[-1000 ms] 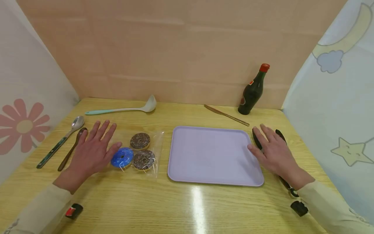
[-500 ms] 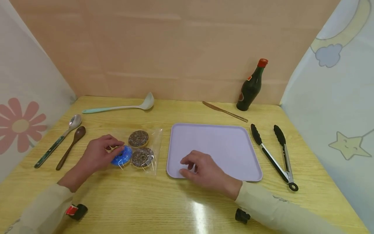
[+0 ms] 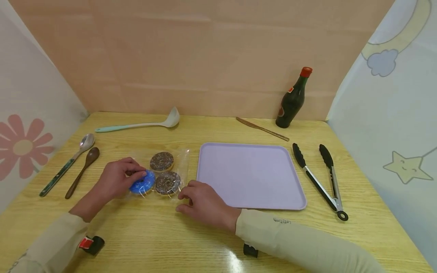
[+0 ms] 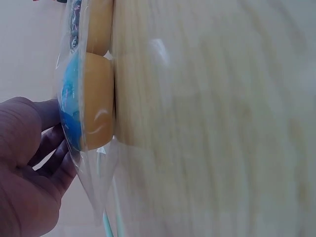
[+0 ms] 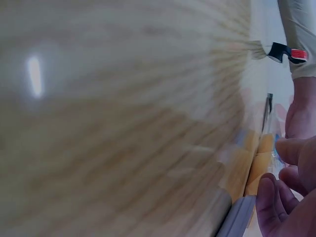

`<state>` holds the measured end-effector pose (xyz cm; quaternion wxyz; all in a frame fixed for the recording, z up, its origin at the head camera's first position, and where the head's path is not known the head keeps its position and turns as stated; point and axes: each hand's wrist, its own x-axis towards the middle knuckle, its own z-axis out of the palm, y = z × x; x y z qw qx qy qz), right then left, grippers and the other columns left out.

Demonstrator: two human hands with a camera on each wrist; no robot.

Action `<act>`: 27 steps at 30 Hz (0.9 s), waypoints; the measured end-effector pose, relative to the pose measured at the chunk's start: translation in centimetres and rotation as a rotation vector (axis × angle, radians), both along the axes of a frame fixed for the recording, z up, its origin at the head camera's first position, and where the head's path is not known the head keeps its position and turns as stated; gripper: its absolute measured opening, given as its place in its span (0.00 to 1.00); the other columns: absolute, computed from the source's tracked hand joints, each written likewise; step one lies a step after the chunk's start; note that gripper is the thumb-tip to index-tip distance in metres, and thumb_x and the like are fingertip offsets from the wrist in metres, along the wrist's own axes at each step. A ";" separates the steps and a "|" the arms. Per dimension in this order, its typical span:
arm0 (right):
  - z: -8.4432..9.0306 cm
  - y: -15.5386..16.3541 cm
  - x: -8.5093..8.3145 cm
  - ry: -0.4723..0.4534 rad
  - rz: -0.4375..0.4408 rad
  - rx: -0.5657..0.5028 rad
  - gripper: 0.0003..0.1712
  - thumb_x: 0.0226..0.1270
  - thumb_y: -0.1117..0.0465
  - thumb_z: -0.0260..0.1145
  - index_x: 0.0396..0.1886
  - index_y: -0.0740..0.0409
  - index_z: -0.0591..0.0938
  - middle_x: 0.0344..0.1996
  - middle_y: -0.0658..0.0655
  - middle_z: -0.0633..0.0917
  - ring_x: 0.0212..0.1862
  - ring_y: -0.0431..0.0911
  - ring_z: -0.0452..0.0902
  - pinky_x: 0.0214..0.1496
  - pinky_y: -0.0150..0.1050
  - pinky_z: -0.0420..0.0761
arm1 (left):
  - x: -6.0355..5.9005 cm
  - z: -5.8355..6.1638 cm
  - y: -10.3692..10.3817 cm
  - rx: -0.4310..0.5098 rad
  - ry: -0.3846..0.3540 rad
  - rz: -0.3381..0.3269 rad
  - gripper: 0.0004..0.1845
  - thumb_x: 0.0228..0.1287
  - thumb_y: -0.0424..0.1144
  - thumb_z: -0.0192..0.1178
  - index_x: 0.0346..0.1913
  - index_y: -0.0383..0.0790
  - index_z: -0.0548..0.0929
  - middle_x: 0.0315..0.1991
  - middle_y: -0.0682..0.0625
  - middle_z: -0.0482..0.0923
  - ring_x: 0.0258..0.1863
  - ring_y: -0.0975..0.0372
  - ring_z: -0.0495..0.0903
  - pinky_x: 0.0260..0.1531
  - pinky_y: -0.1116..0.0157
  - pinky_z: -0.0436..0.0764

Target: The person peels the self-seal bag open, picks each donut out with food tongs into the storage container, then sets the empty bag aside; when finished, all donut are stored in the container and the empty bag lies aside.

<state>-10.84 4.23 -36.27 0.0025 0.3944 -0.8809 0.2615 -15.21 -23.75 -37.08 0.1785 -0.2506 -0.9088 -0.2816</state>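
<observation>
A clear plastic bag (image 3: 184, 159) lies on the table with three donuts in it. Two are brown with sprinkles, an upper brown donut (image 3: 162, 161) and a lower brown donut (image 3: 168, 182); the third is a blue donut (image 3: 142, 182) at the left. My left hand (image 3: 117, 178) pinches the bag at the blue donut, thumb and curled fingers on the plastic, as the left wrist view shows with the left hand (image 4: 29, 153) beside the blue donut (image 4: 71, 103). Close to the bag's lower right edge is my right hand (image 3: 205, 204), thumb and fingers apart, holding nothing.
A lilac tray (image 3: 252, 176) lies right of the bag, and tongs (image 3: 322, 185) lie beyond it. Behind are a ladle (image 3: 143, 124), a knife (image 3: 262, 128) and a dark bottle (image 3: 292, 99). A metal spoon (image 3: 69, 161) and a wooden spoon (image 3: 83, 168) lie at the left.
My left hand has gone from flat and spread beside the bag to pinching it at the blue donut. My right hand has moved left from over the tongs, across the tray, to the bag's right edge.
</observation>
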 end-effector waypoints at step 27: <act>-1.3 -0.1 -0.3 -0.146 -0.060 -0.229 0.06 0.65 0.66 0.63 0.31 0.56 0.84 0.27 0.44 0.79 0.26 0.32 0.70 0.29 0.25 0.71 | -0.1 -0.2 -0.2 -0.006 -0.021 0.003 0.04 0.51 0.29 0.71 0.30 0.40 0.88 0.28 0.57 0.76 0.24 0.66 0.77 0.22 0.67 0.75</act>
